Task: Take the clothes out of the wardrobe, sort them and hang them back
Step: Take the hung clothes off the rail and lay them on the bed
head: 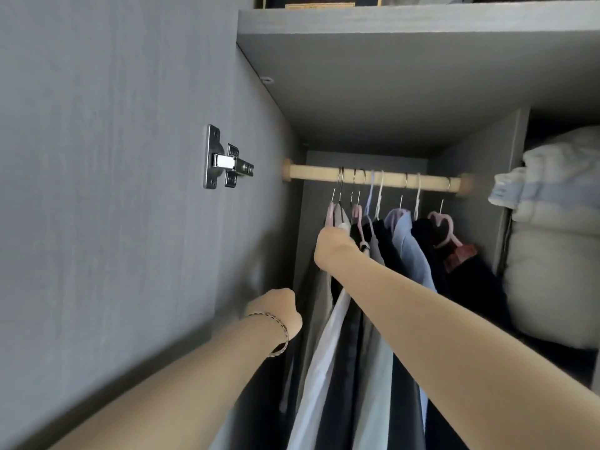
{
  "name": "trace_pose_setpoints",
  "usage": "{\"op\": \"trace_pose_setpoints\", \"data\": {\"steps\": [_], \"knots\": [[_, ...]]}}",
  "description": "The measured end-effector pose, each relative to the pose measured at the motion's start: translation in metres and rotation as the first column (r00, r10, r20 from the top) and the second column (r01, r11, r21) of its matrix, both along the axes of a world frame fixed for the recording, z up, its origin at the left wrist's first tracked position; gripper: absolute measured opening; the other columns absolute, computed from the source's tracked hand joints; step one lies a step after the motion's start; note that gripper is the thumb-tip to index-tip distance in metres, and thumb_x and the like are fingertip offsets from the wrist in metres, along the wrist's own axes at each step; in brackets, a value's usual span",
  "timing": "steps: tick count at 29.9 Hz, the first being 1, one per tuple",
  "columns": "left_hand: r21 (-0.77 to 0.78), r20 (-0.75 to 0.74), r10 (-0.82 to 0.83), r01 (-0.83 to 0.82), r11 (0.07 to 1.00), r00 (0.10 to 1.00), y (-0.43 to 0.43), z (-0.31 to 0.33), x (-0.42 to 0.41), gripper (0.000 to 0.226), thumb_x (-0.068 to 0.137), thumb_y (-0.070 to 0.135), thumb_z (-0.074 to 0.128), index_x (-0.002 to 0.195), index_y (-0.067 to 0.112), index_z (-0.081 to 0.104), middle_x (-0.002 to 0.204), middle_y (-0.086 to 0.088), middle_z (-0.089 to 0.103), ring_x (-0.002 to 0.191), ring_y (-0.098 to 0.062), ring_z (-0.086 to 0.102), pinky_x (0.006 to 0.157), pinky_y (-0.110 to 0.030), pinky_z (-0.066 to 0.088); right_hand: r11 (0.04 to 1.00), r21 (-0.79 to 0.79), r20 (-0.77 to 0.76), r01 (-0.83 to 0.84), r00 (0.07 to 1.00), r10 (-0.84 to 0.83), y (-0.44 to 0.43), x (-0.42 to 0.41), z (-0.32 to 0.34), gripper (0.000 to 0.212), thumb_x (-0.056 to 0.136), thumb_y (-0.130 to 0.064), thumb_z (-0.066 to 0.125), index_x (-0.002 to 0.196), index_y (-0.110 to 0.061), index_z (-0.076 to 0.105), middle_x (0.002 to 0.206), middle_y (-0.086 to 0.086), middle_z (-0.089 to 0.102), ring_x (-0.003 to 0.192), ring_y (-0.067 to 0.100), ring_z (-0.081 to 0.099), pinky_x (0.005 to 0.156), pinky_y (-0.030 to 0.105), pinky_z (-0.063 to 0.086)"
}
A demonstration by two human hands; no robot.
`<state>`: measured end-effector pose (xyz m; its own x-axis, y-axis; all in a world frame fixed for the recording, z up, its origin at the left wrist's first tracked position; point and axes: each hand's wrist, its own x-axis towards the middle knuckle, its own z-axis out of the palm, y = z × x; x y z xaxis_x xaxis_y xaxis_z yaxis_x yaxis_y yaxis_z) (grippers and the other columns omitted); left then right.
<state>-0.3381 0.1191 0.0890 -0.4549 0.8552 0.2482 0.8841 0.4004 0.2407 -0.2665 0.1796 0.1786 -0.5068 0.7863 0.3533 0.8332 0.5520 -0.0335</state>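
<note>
While clothes (409, 251) hang beige, blue, black | right hand (331, 243), left hand (280, 308): fingers hidden

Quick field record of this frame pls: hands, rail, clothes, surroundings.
rail: wooden rail, several hangers hooked on, clothes hanging
right hand: at the shoulder of the beige garment, leftmost on the rail; fingers hidden
left hand: lower, bracelet on wrist, at the clothes' left edge; grip unclear
other clothes: white garment, blue shirt, dark items
right end: pink hanger
door: open, hinge showing
side compartment: folded bedding
</note>
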Motion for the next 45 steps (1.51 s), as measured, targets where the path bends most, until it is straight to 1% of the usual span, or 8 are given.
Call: {"op": "trace_pose_setpoints", "data": {"steps": [9, 13, 16, 20, 22, 26, 30, 45], "knots": [[-0.012, 0.05, 0.046, -0.046, 0.999, 0.998, 0.005, -0.01, -0.01, 0.015, 0.092, 0.013, 0.038, 0.097, 0.014, 0.052, 0.085, 0.0, 0.052, 0.081, -0.019, 0.052, 0.071, -0.028, 0.043, 0.995, -0.093, -0.195, 0.027, 0.98, -0.045, 0.063, -0.011, -0.004, 0.039, 0.092, -0.001, 0.041, 0.131, -0.003, 0.044, 0.116, 0.012, 0.055, 0.112, 0.014, 0.051, 0.091, 0.019, 0.038], [-0.007, 0.074, 0.118, -0.118, 0.993, 0.99, -0.008, -0.009, -0.007, 0.018, 0.092, 0.014, 0.037, 0.1, 0.015, 0.053, 0.094, -0.003, 0.056, 0.089, -0.021, 0.057, 0.079, -0.029, 0.048, 0.906, -0.279, -0.784, -0.319, 0.62, -0.023, 0.04, 0.001, 0.011, 0.018, 0.099, -0.009, 0.036, 0.094, -0.002, 0.051, 0.077, 0.01, 0.046, 0.071, 0.018, 0.045, 0.065, 0.025, 0.038], [-0.016, 0.062, 0.167, -0.166, 0.986, 0.984, -0.02, -0.014, 0.001, 0.013, 0.091, 0.015, 0.038, 0.092, 0.016, 0.05, 0.098, -0.005, 0.061, 0.087, -0.021, 0.057, 0.077, -0.029, 0.047, 0.921, -0.238, -0.639, -0.307, 0.764, 0.09, 0.022, 0.019, 0.008, 0.023, 0.098, -0.01, 0.036, 0.099, 0.0, 0.056, 0.082, 0.009, 0.052, 0.057, 0.008, 0.03, 0.052, 0.015, 0.027], [-0.044, 0.031, 0.205, -0.204, 0.978, 0.978, -0.038, -0.023, 0.014, 0.023, 0.091, 0.017, 0.04, 0.106, 0.013, 0.058, 0.109, -0.007, 0.063, 0.098, -0.025, 0.061, 0.081, -0.03, 0.049, 0.982, 0.012, -0.141, -0.19, 0.972, 0.19, -0.02, 0.064, -0.01, 0.033, 0.095, 0.005, 0.038, 0.127, 0.002, 0.047, 0.131, 0.011, 0.052, 0.115, 0.022, 0.05, 0.095, 0.027, 0.04], [-0.055, 0.031, 0.198, -0.196, 0.979, 0.98, -0.049, -0.025, 0.022, 0.024, 0.091, 0.017, 0.04, 0.107, 0.012, 0.058, 0.108, -0.008, 0.064, 0.097, -0.025, 0.061, 0.082, -0.031, 0.05, 0.987, -0.017, -0.037, -0.163, 0.986, 0.162, -0.032, 0.086, -0.021, 0.032, 0.094, 0.006, 0.039, 0.123, -0.001, 0.05, 0.124, 0.008, 0.056, 0.117, 0.024, 0.052, 0.083, 0.026, 0.042], [-0.084, 0.034, 0.11, -0.106, 0.991, 0.993, -0.068, -0.032, 0.043, 0.019, 0.091, 0.015, 0.039, 0.099, 0.011, 0.056, 0.102, -0.007, 0.062, 0.088, -0.024, 0.057, 0.08, -0.03, 0.049, 0.87, -0.466, -0.466, -0.162, 0.881, -0.086, -0.055, 0.131, -0.06, 0.024, 0.097, -0.006, 0.037, 0.112, -0.004, 0.056, 0.071, -0.001, 0.041, 0.061, 0.008, 0.038, 0.044, 0.016, 0.035], [-0.081, -0.009, -0.036, 0.036, 0.996, 0.999, -0.088, -0.047, 0.077, 0.019, 0.091, 0.015, 0.04, 0.097, 0.012, 0.057, 0.088, -0.001, 0.055, 0.082, -0.023, 0.053, 0.075, -0.028, 0.045, 0.896, -0.433, -0.421, -0.102, 0.902, -0.1, -0.121, 0.204, -0.102, 0.032, 0.098, -0.017, 0.037, 0.067, -0.023, 0.035, 0.068, -0.005, 0.037, 0.056, 0.005, 0.033, 0.051, 0.015, 0.029], [-0.31, 0.059, -0.709, 0.688, 0.656, 0.703, -0.229, -0.192, 0.34, 0.023, 0.089, 0.016, 0.039, 0.102, 0.015, 0.058, 0.097, -0.004, 0.06, 0.09, -0.027, 0.059, 0.075, -0.029, 0.046, 0.706, -0.48, -0.402, 0.521, 0.585, -0.705, -0.447, 0.462, -0.211, 0.026, 0.097, -0.024, 0.036, 0.071, -0.023, 0.039, 0.062, -0.002, 0.042, 0.054, 0.017, 0.036, 0.05, 0.028, 0.028]]}}
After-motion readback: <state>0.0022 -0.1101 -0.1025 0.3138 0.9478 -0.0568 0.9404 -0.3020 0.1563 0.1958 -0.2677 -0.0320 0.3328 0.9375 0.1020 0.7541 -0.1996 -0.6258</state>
